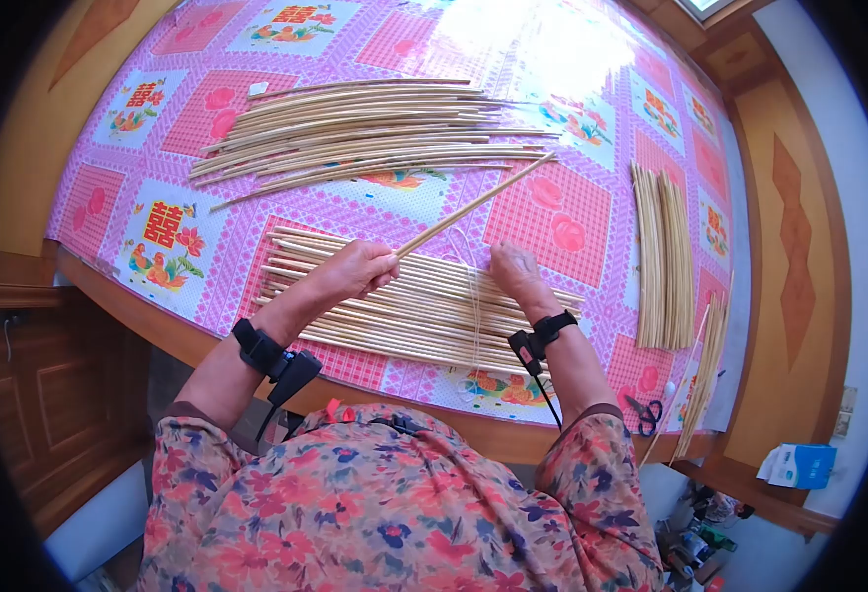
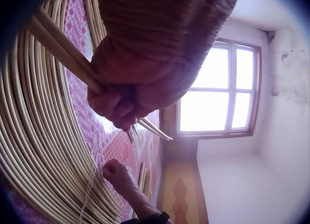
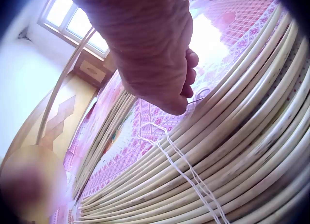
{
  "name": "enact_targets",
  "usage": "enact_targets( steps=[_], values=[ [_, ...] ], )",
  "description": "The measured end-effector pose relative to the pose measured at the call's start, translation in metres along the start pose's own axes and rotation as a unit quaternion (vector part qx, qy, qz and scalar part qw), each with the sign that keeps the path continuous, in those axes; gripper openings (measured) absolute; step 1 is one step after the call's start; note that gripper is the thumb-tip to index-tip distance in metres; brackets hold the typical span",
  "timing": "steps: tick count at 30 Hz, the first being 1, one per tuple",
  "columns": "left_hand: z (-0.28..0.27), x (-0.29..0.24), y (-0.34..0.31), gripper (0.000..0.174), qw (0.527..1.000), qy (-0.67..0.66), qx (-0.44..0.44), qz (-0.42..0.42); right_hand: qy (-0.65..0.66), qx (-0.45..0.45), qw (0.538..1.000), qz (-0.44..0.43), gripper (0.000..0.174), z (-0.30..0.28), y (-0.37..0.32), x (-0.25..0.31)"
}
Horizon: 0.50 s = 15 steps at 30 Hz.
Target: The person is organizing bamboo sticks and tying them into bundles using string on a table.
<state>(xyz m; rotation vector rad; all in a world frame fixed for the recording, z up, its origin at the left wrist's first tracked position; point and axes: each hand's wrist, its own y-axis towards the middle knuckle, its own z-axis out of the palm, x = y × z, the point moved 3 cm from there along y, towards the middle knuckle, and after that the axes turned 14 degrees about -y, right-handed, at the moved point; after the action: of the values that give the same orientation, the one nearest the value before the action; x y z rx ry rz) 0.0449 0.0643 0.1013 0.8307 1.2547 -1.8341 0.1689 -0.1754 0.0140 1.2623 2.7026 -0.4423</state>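
Pink tablecloth point(image 1: 542, 212): shiny, printed with checked squares, peaches and ducks, spread over a table point(image 1: 168, 328) whose brown wooden rim shows along the near edge.
Row of sticks point(image 1: 404, 331): by the near edge, in front of the person; slim, straight, pale wooden rods laid side by side, their ends uneven.
Left hand point(image 1: 360, 268): above the row, fingers curled tightly round a pair of sticks point(image 1: 473, 207) that slants up toward the far loose pile.
Right hand point(image 1: 518, 271): over the row's far side, fingers bent in; thumb and fingers seem to pinch a thin needle point(image 3: 194, 101), partly hidden.
Thread point(image 3: 186, 163): white, thin, doubled, lying across the row near the right hand.
Loose pile point(image 1: 385, 102): beyond the row, toward the far edge; rods fanned and overlapping.
Bundles: a thick bundle point(image 1: 651, 257) along the right edge; a thinner bundle point(image 1: 705, 365) at the near right corner.
Scissors point(image 1: 648, 419): dark-handled, near that corner, beside the thinner bundle.
Blue-and-white packet point(image 1: 799, 466): off the table, past the near right corner.
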Motion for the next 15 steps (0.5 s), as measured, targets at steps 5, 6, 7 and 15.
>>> enact_targets(
  steps=[5, 6, 7, 15],
  values=[
    [-0.004, 0.0, 0.003, 0.023, 1.0, -0.008, -0.005, -0.021, 0.29, -0.166, 0.931, 0.15, 0.011, -0.047, -0.017, -0.048],
    [-0.004, 0.001, 0.004, 0.023, 0.999, -0.027, -0.009, -0.029, 0.407, -0.159, 0.882, 0.178, 0.008, -0.072, -0.026, -0.056],
    [-0.003, 0.001, 0.006, 0.023, 0.999, -0.027, -0.006, -0.028, 0.517, -0.152, 0.818, 0.201, 0.005, -0.102, -0.034, -0.063],
    [0.015, -0.017, 0.006, 0.023, 0.998, -0.045, 0.021, 0.027, 0.793, -0.404, 0.452, 0.063, 0.004, -0.25, -0.11, -0.101]
  ],
)
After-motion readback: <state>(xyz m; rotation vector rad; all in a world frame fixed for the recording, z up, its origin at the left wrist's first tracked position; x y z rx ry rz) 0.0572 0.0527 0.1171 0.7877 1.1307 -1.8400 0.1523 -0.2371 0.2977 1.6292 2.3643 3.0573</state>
